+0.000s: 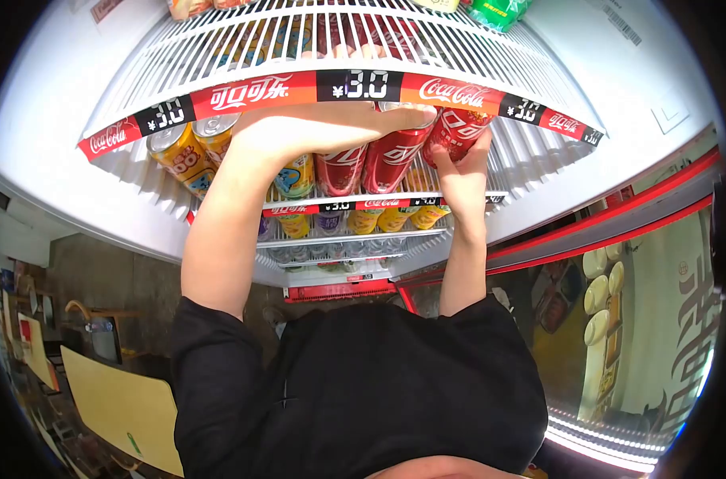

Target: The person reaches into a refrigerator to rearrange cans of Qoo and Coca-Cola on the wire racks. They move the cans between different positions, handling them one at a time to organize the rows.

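My left hand [339,128] reaches in under the upper wire shelf, over the row of cans. Its thumb stretches across the top of a red can [395,160]; its fingers show partly through the wires, apart from the thumb. To the right, my right hand [465,172] grips another red can [461,132], thumb on its left side and fingers on its right. That can leans beside the first one. A third red can [340,169] stands to the left, next to a yellow and blue can [295,177].
Yellow cans [179,156] stand at the shelf's left end. The upper shelf's red label strip [251,93] runs just above my hands. Lower shelves hold more drinks. The red-edged door [610,215] is at the right, a table [123,399] at lower left.
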A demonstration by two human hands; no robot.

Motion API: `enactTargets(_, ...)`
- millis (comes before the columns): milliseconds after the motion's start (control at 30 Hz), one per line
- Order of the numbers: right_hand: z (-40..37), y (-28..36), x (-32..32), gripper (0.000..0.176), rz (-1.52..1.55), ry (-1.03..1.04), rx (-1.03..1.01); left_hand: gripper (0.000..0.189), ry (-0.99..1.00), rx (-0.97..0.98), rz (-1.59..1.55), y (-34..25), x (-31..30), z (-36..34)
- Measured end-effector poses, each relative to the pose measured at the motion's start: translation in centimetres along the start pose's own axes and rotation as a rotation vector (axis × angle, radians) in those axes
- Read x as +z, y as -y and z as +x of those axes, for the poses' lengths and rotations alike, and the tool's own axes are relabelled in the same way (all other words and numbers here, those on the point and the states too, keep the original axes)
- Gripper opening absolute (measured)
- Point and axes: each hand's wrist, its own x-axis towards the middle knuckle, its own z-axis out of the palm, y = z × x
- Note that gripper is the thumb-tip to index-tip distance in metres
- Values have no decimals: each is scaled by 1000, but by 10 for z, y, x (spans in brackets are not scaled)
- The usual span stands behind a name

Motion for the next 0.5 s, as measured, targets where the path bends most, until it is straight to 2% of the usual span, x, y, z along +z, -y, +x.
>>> enactTargets(67, 0, -6, -1, 71, -44, -46, 35, 75, 68, -33, 207, -15, -10, -1)
enactTargets(167, 4, -21, -2, 75, -398, -161, -202, 79, -3, 40, 226, -10, -10, -3)
enactTargets(333, 3, -12, 2, 83, -566, -210, -127, 87, -31, 83, 223, 3, -3, -9)
enactTargets(433, 6, -13, 1, 82, -535, -214, -104, 92, -24, 109, 214, 8, 0, -10)
enactTargets(500, 5, -10, 2, 82, -653, -242, -152, 96, -2, 122, 197, 12, 1, -12)
